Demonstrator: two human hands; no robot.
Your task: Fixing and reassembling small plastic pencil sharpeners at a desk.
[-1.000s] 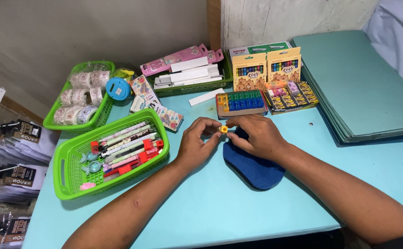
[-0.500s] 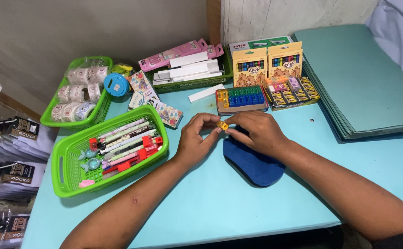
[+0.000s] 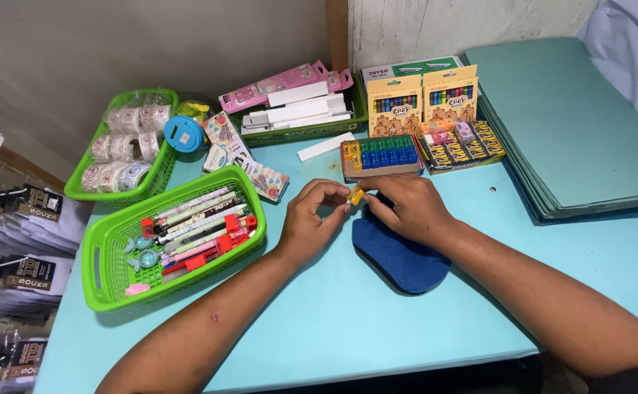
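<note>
Pinching small yellow piece point(image 3: 355, 195) between both hands' fingers point(image 3: 341, 208), shape unclear

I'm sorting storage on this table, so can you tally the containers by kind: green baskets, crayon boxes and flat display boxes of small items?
Green baskets: 3 (pens, tape rolls, packets at the back)
Crayon boxes: 2
Flat display boxes: 2
Total: 7

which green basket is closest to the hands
The front green basket holding pens, just beside the left hand. The tape-roll basket and the back basket sit farther away.
</note>
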